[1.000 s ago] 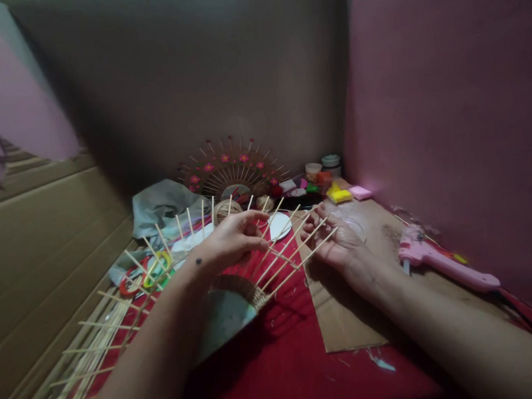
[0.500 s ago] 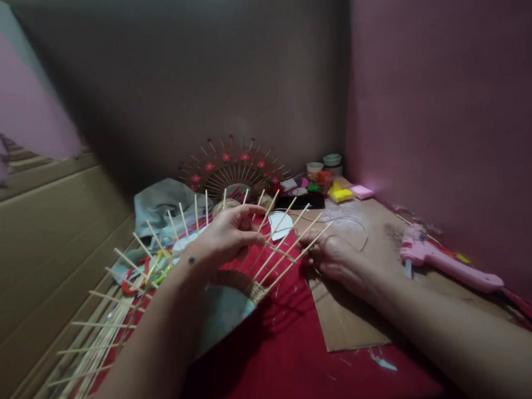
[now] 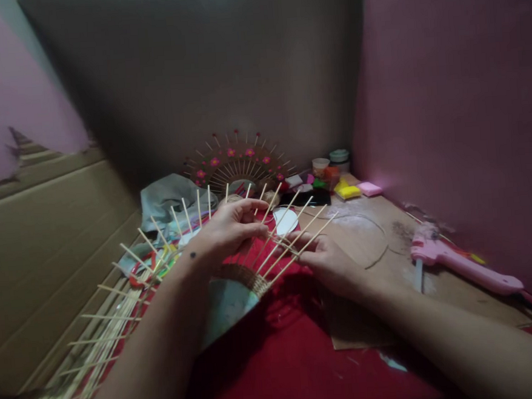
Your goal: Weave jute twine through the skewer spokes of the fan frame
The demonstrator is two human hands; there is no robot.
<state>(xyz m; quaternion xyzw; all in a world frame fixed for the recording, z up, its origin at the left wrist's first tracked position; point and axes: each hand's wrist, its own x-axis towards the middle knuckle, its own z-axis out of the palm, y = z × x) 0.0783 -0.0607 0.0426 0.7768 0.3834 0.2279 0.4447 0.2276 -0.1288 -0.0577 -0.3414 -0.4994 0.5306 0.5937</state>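
A half-round frame of thin bamboo sticks (image 3: pixel 282 264) fans out from a woven twine band (image 3: pixel 253 280) around a pale inner panel (image 3: pixel 230 305). My left hand (image 3: pixel 234 226) pinches sticks on the frame's upper right, thumb and fingers closed. At the right-hand sticks, my right hand (image 3: pixel 325 259) has its fingers closed at the twine (image 3: pixel 280 240) that crosses them. A loose length of twine loops across the cardboard to the right. My left forearm covers part of the frame.
A pink glue gun (image 3: pixel 462 262) lies on cardboard (image 3: pixel 363 229) at right. A finished flowered fan (image 3: pixel 240 159) leans at the back, near clay packets (image 3: pixel 347 191) and small tubs (image 3: pixel 338 157). Loose sticks (image 3: pixel 84 364) lie left on red cloth (image 3: pixel 269 369).
My right hand has moved left and in over the right-hand sticks, its fingers now at the crossing twine. My left hand stays on the frame. The whole view has shifted slightly.
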